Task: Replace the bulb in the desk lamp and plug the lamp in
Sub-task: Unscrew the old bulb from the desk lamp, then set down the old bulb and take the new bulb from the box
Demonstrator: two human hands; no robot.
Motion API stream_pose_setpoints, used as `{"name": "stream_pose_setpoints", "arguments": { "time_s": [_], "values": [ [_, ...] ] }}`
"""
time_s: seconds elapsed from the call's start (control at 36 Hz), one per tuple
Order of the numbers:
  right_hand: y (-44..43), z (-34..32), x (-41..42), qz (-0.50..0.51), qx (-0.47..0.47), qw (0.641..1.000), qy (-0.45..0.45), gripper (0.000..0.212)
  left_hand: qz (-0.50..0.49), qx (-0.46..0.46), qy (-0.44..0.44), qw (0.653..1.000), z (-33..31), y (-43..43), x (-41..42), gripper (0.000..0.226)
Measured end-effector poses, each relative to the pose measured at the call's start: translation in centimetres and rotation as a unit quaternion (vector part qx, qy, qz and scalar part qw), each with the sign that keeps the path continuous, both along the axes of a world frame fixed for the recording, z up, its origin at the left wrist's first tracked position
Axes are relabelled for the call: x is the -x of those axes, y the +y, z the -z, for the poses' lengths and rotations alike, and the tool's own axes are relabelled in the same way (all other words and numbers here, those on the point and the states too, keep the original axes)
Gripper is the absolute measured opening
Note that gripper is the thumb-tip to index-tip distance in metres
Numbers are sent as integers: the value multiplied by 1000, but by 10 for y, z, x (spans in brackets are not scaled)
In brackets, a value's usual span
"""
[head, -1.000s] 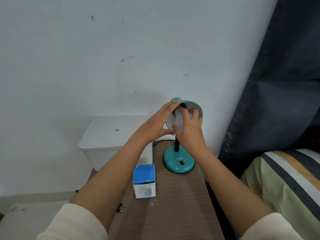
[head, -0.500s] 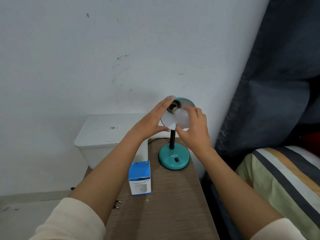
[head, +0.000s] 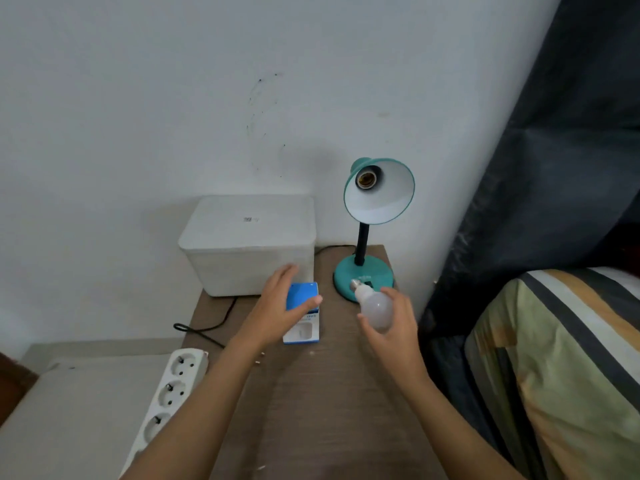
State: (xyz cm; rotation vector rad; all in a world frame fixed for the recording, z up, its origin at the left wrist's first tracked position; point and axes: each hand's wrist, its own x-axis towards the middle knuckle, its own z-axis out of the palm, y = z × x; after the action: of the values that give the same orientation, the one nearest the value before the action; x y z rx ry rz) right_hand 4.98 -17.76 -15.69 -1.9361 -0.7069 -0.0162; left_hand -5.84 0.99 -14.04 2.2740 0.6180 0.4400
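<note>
Bulb (head: 375, 308), unscrewed, sits gripped in right hand (head: 391, 327) just before the lamp (head: 379, 192) base, socket bare; left hand (head: 277, 313), fingers spread, closes over the blue box (head: 303, 311) on the table (head: 329, 393); best park old bulb first, then steady the box.

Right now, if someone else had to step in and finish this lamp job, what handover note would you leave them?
Right hand: holds the old bulb, screw base pointing up and away, just in front of the lamp base.
Left hand: open, closing over the top of the blue bulb box, which stands on the table.
Done: old bulb is out; the socket in the shade is empty.
Left: put the old bulb down, take the new one from the box, screw it in, then plug the lamp into the power strip to the table's left.
</note>
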Motion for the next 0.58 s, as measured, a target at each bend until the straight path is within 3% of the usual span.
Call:
{"name": "stream_pose_setpoints", "arguments": {
  "time_s": [0.08, 0.22, 0.58],
  "values": [
    [-4, 16, 11, -10, 32, 998, 61, 55, 2, 27, 51, 998, 15, 1, 11, 91],
    [-6, 42, 19, -16, 82, 993, 87, 57, 8, 34, 76, 997, 26, 5, 12, 92],
    [-4, 56, 19, -39, 141, 984, 101, 67, 11, 24, 55, 998, 32, 5, 8, 84]
  ]
}}
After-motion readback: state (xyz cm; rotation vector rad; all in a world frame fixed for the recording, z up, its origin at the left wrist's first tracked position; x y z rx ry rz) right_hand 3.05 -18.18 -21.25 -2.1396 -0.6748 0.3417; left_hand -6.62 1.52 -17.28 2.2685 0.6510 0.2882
